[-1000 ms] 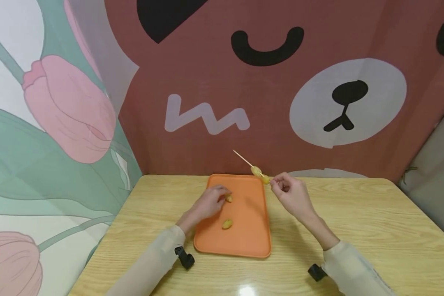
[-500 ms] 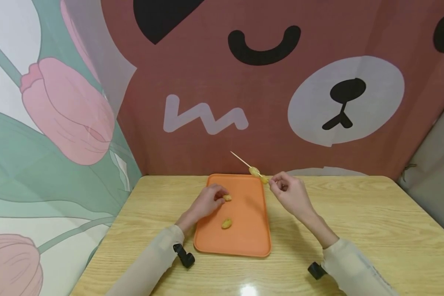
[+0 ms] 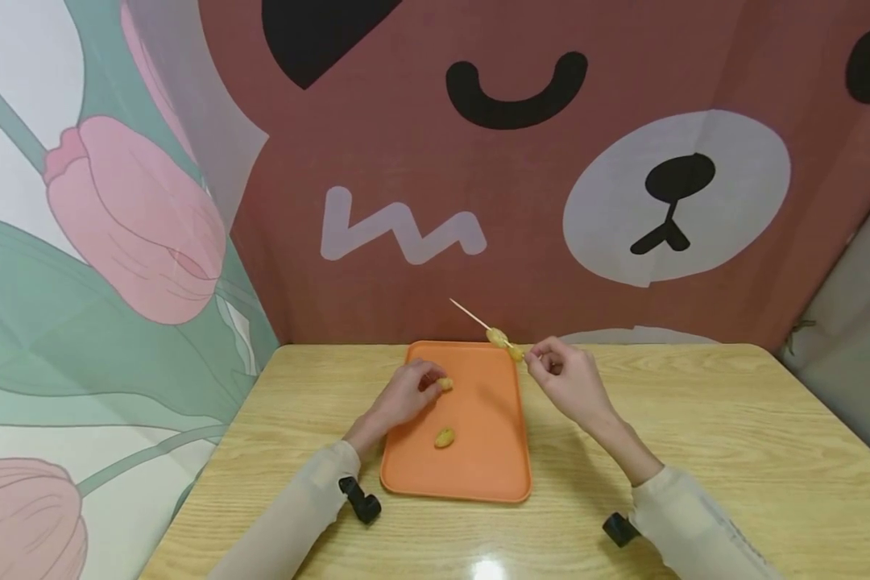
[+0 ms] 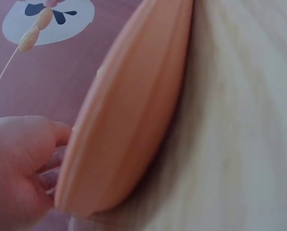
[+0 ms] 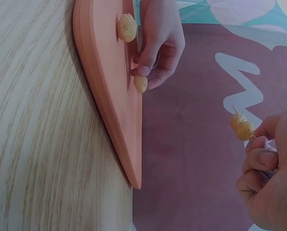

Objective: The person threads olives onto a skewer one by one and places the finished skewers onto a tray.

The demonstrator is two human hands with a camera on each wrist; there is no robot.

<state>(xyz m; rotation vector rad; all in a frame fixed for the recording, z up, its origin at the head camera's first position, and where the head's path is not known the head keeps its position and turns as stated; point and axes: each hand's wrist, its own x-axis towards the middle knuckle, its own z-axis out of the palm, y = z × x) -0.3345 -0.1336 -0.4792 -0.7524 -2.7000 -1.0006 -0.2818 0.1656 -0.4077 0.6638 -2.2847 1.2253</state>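
My right hand (image 3: 569,383) pinches a thin wooden skewer (image 3: 468,312) near its lower end, raised over the far right corner of the orange tray (image 3: 486,475). Two golden, puffy oval food pieces (image 3: 497,337) are threaded on it close to the fingers, and the bare pointed end slants up and left. Over the tray's left side, my left hand (image 3: 408,391) pinches another golden food piece (image 5: 140,84) between thumb and fingers, low by the tray surface. One more loose piece (image 3: 445,438) lies on the tray nearer the front. The tray's wall hides the left fingertips in the left wrist view.
The tray lies on a light wood-grain table (image 3: 660,419), its far end close to the table's back edge. Behind hangs a cloth (image 3: 377,298) printed with a brown bear, with printed tulips at the left. Each sleeve carries a black wrist device (image 3: 360,501).
The left fingers have turned the food piece slightly at the same spot on the tray. The right hand and the skewer have shifted a little down and left.
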